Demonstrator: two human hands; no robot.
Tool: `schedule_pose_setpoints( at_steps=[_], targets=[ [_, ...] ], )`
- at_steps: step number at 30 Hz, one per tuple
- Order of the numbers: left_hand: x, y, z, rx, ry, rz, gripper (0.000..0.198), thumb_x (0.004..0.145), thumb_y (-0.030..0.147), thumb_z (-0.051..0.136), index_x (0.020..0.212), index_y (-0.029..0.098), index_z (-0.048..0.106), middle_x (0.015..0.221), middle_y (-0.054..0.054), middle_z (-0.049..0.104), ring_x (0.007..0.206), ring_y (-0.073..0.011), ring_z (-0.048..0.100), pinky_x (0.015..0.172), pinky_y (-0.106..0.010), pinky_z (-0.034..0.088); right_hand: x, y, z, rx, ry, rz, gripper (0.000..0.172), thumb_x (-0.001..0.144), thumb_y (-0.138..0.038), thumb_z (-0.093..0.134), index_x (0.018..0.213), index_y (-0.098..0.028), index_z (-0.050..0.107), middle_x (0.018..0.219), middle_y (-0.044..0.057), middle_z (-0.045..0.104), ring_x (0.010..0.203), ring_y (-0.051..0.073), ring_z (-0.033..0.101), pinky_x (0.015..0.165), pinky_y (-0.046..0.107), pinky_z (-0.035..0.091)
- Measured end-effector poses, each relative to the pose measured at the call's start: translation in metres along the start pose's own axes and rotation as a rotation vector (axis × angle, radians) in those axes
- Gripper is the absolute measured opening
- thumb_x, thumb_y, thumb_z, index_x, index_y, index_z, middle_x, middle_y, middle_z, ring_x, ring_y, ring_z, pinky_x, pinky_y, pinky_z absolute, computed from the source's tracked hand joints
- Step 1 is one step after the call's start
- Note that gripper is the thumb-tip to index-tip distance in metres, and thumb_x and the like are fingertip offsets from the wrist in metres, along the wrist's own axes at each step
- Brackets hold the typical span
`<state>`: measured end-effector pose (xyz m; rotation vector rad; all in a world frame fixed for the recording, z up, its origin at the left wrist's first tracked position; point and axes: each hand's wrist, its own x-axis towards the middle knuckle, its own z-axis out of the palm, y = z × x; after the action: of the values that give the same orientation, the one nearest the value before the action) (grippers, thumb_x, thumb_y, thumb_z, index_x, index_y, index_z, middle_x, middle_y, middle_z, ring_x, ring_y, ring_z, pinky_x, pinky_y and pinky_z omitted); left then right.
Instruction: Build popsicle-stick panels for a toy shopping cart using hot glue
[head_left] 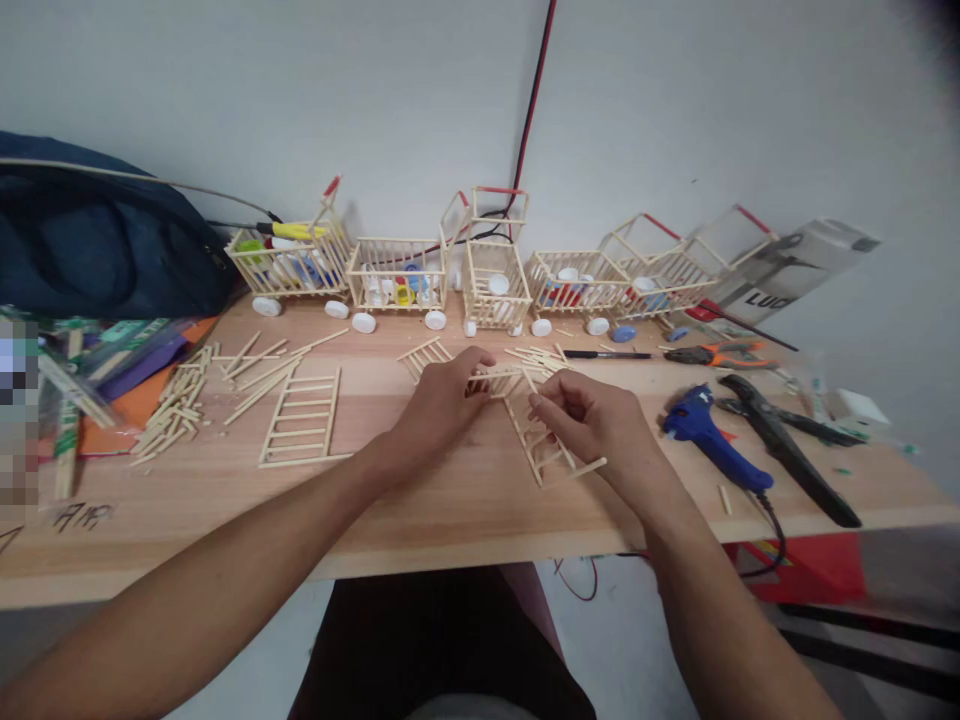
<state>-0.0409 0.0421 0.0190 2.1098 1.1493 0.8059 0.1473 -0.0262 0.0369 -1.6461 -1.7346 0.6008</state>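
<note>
Over the middle of the table, my left hand (pixel 442 400) pinches a small rung-like wooden stick panel (pixel 491 382) between thumb and fingers. My right hand (pixel 596 415) is closed on a ladder-like wooden stick frame (pixel 534 450), which slants down toward the table's front. The two pieces meet between my hands; whether they are joined I cannot tell. Part of the frame hides behind my right fingers. To the left lies another flat ladder-like stick frame (pixel 301 420), and a smaller stick panel (pixel 424 357) lies just behind my left hand.
Several miniature stick carts (pixel 397 265) with white or blue wheels line the wall. A blue glue gun (pixel 712 445), a black-handled tool (pixel 795 455), orange-handled pliers (pixel 720 354) and a pen (pixel 607 354) lie right. Loose sticks (pixel 176 410), packets (pixel 112 370) and a dark blue bag (pixel 105 235) are left.
</note>
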Motion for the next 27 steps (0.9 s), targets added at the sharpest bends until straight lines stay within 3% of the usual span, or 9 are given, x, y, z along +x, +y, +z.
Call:
schedule_pose_setpoints(
  at_steps=[14, 27],
  targets=[
    [0.0036, -0.0023, 0.0004, 0.041, 0.002, 0.011, 0.033, 0.077, 0.011, 0.062, 0.108, 0.020, 0.061, 0.101, -0.003, 0.072, 0.090, -0.0191, 0.066, 0.084, -0.030, 0.048, -0.0002, -0.0006, -0.0002, -0.065, 0.007, -0.047, 0.024, 0.086, -0.033, 0.056, 0.067, -0.019, 0.051, 0.055, -0.004, 0.048, 0.051, 0.009, 0.041, 0.050, 0.022, 0.031],
    [0.0021, -0.0001, -0.0006, 0.008, 0.005, -0.016, 0.023, 0.077, 0.014, 0.061, 0.099, 0.021, 0.060, 0.091, -0.001, 0.070, 0.082, -0.0174, 0.064, 0.074, -0.028, 0.046, 0.0012, 0.0020, -0.0086, -0.093, 0.032, 0.004, 0.036, 0.092, -0.041, 0.049, 0.072, -0.019, 0.068, 0.061, 0.002, 0.066, 0.054, 0.013, 0.058, 0.053, 0.024, 0.041]
  ],
)
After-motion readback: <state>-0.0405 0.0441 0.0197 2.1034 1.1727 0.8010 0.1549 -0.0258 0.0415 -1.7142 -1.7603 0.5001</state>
